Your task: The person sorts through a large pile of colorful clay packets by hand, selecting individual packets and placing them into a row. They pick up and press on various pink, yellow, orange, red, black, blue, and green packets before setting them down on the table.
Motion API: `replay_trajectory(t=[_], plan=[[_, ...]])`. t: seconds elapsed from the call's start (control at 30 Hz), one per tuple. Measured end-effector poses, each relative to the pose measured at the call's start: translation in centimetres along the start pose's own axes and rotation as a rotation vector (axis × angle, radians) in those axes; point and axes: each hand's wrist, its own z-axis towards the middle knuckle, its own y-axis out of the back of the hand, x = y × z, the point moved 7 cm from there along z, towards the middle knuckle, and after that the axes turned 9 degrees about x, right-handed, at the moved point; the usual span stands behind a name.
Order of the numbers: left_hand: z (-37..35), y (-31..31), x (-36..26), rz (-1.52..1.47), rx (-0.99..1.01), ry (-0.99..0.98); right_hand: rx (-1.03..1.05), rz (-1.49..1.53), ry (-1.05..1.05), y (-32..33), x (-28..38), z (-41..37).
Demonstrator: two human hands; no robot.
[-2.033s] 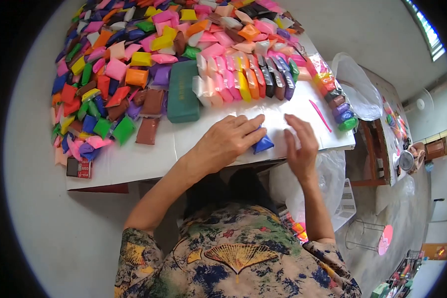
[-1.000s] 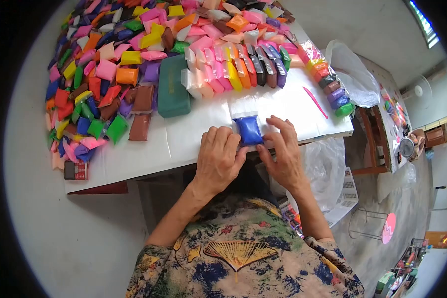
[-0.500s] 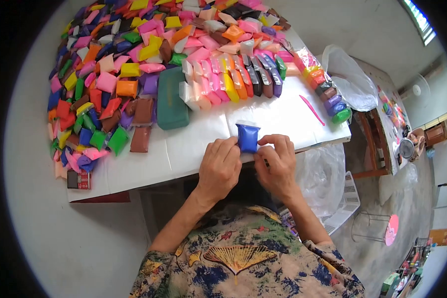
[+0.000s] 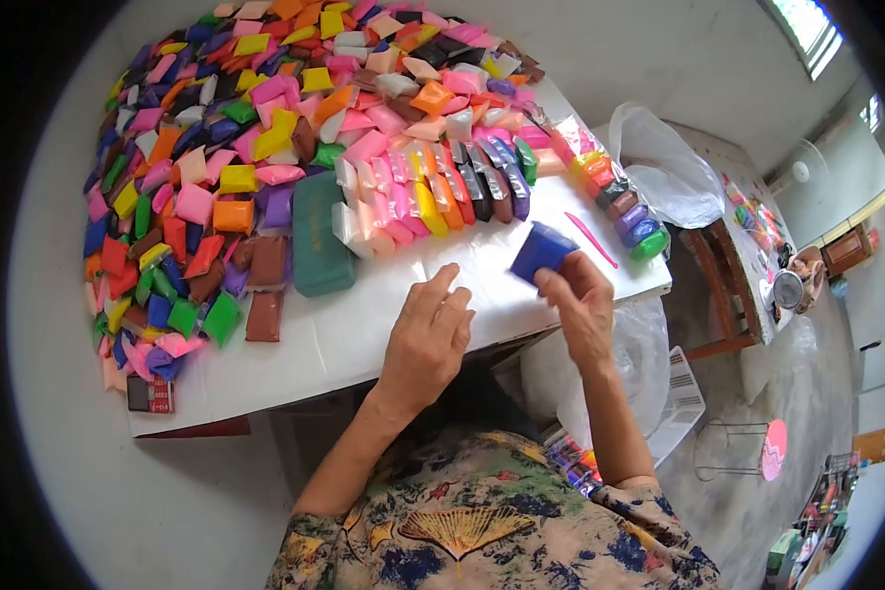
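The blue packet is in the air, a little above the white worktop, and it is tilted. The right hand grips it from below, with the fingertips closed on its lower edge. The left hand holds nothing; its fingers are loose and a little spread, over the near part of the worktop. I cannot tell if it touches the surface.

Just behind the blue packet lies a thin pink stick, and to the left of it a neat row of packets in many colours, standing side by side. A long green case lies at the left end of this row. Further back and to the left, a big pile of packets covers the worktop. At the right edge is a clear sleeve filled with coloured pieces, and beside it a white plastic bag.
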Motion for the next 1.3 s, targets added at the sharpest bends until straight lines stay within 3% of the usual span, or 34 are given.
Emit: replay_trajectory(t=[0.13, 0.23, 0.37, 0.6, 0.77, 0.83, 0.97, 1.1, 1.23, 1.3], plan=[[-0.4, -1.2, 1.0, 0.026, 0.068, 0.083, -0.241, -0.585, 0.15, 3.1, 1.1, 4.0], [-0.6, -1.6, 1.1, 0.056, 0.113, 0.095, -0.27, -0.715, 0.264, 3.1, 0.5, 6.7], [-0.7, -1.7, 1.2, 0.072, 0.137, 0.091, -0.149, -0.859, 0.269, 2.0, -2.1, 9.0], [-0.6, -1.7, 1.0, 0.083, 0.102, 0.073, -0.099, -0.857, 0.275, 1.0, -1.0, 8.4], [-1.5, -2.3, 1.5, 0.116, 0.11, 0.055, -0.08, -0.956, 0.417, 1.2, -1.8, 9.2], [-1.3, -1.6, 1.2, 0.069, 0.161, 0.062, -0.061, -0.951, 0.327, 1.1, -1.3, 9.0], [-1.8, 0.3, 1.6, -0.123, 0.024, 0.051, -0.117, -0.964, 0.372, 1.3, -0.6, 7.5], [-4.4, 8.4, 2.0, 0.231, -0.16, 0.12, -0.109, -0.858, 0.358, 2.6, -0.9, 4.7], [-8.4, 17.4, 6.2, 0.718, -0.172, 0.597, -0.105, -0.845, 0.306, 2.5, -1.3, 1.9], [-10.0, 19.4, 8.5, 0.78, -0.087, 0.802, -0.107, -0.842, 0.348, 2.2, -1.6, 1.5]])
